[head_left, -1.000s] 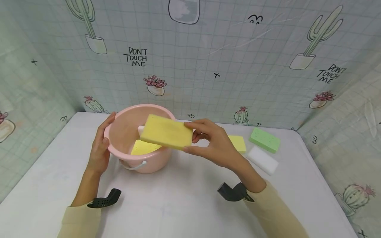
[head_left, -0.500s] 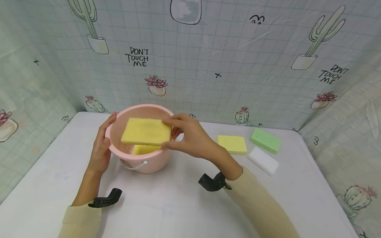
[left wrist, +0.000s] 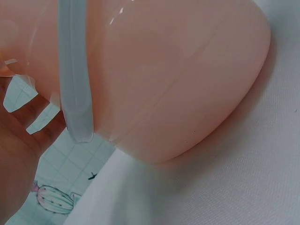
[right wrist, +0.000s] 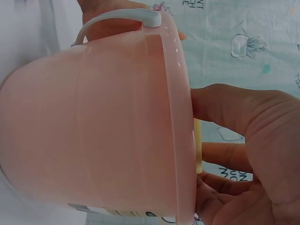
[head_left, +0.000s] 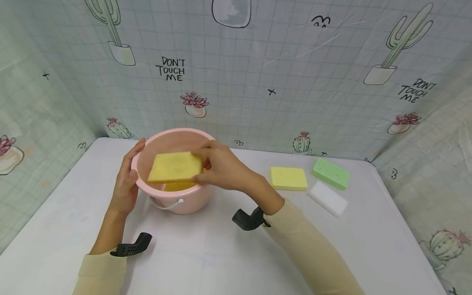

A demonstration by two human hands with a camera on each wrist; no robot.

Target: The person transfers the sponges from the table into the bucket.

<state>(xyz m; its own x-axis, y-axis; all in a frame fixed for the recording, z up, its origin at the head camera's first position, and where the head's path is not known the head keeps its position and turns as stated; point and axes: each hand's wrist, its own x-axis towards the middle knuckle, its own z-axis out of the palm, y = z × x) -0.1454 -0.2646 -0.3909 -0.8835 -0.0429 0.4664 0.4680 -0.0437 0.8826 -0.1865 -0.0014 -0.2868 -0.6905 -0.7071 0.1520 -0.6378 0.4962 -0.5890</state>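
A pink bucket [head_left: 191, 200] with a pale handle [left wrist: 76, 70] stands on the white table at left. My left hand [head_left: 125, 186] holds its left side at the rim, fingers spread around the curve. My right hand [head_left: 225, 168] pinches a yellow sponge [head_left: 175, 167] by its right end, thumb at the near edge and fingers at the far edge. This sponge is tilted within the bucket's mouth. Below it, a second yellow sponge [head_left: 178, 187] partly shows inside the bucket. In the right wrist view, the bucket wall hides most of the held sponge [right wrist: 198, 140].
To the right on the table [head_left: 206, 262] lie a yellow sponge [head_left: 289, 178], a green sponge [head_left: 330, 173] and a white sponge-like block [head_left: 327, 198]. A cactus-print cloth [head_left: 239, 82] hangs close behind the table, and more cloth rises at both sides.
My right hand has carried the yellow sponge leftward over the bucket and then lowered it into the mouth. My left hand stays on the rim.
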